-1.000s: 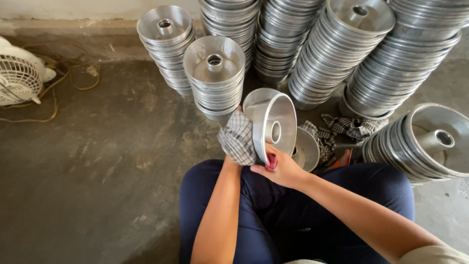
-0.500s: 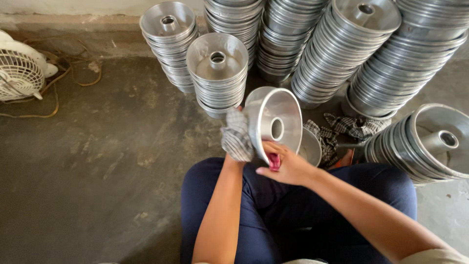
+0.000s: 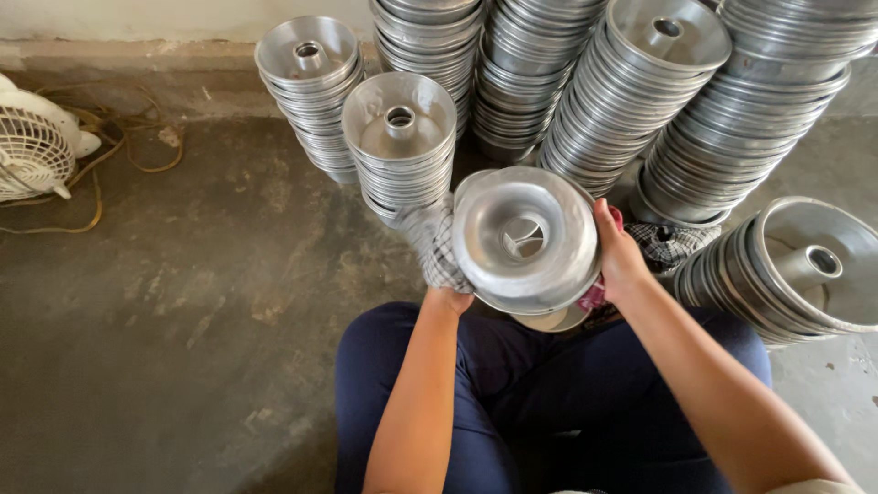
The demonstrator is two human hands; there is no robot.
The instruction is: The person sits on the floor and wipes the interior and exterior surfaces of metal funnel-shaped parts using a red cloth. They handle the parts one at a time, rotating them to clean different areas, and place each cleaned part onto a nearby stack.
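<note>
1. A round metal ring pan (image 3: 526, 240) is held up between both hands, above the lap and just in front of the knees.
2. The pan's underside faces the camera: the domed ring and the central tube opening show, so its axis points up toward the head camera and slightly away. The rim tilts a little, with the lower edge nearer the body.
3. The left hand (image 3: 437, 249) is covered by a checked cloth (image 3: 444, 261) and presses against the pan's left rim; the fingers are hidden under the cloth, so how tightly they close cannot be told.
4. The right hand (image 3: 620, 256) clasps the pan's right rim, thumb on the near face and fingers behind. A bit of pink cloth (image 3: 594, 295) shows under that palm.
5. A second pan (image 3: 553, 319) peeks out just below the held one.
6. Stacks of like pans (image 3: 400, 146) stand behind it on the floor (image 3: 183, 302), one stack close to the left hand.
7. Another stack (image 3: 786, 265) lies on its side to the right, openings facing left and up.
8. A second checked cloth (image 3: 672, 242) lies between the right hand and that stack.
9. A white fan (image 3: 32, 146) sits at far left, with cord (image 3: 137, 155) beside it.
</note>
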